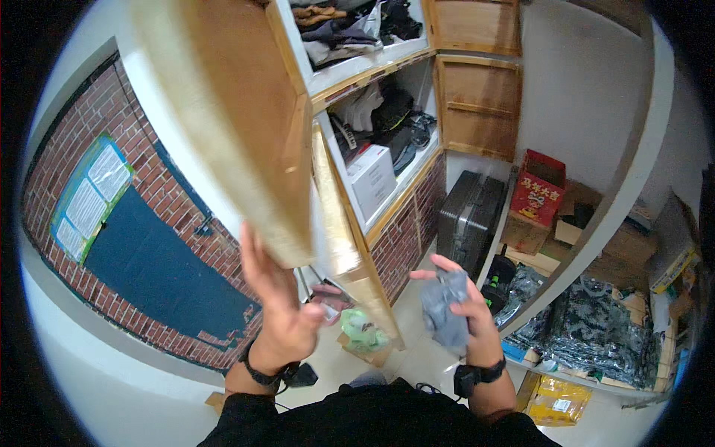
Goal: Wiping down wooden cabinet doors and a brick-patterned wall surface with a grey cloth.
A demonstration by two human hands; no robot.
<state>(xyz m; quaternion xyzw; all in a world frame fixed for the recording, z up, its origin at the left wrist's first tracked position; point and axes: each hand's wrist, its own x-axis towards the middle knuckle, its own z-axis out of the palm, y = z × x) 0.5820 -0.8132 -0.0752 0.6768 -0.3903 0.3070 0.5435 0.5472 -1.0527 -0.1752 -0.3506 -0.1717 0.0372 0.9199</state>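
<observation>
My left hand (285,318) is raised, fingers extended, at the lower edge of a swung-out wooden cabinet door (251,128). It seems to touch the door, which is blurred. A crumpled grey cloth (443,307) is in my right hand (480,324), pinched between thumb and fingers. Beyond my hands stands a cabinet with wood-edged shelves. Its middle compartment (403,173) holds a white box (371,179), dark bags and other items. Folded clothes or fabrics (346,33) fill the compartment above.
A second door panel (341,229) hangs low before the cabinet. On the floor lies a green plastic bag (363,331). A dark hard-shell suitcase (469,209) stands against the wall. To the right, a shelf carries a red box (539,187) and plastic-wrapped goods (597,324); a yellow-taped parcel (558,399) sits below.
</observation>
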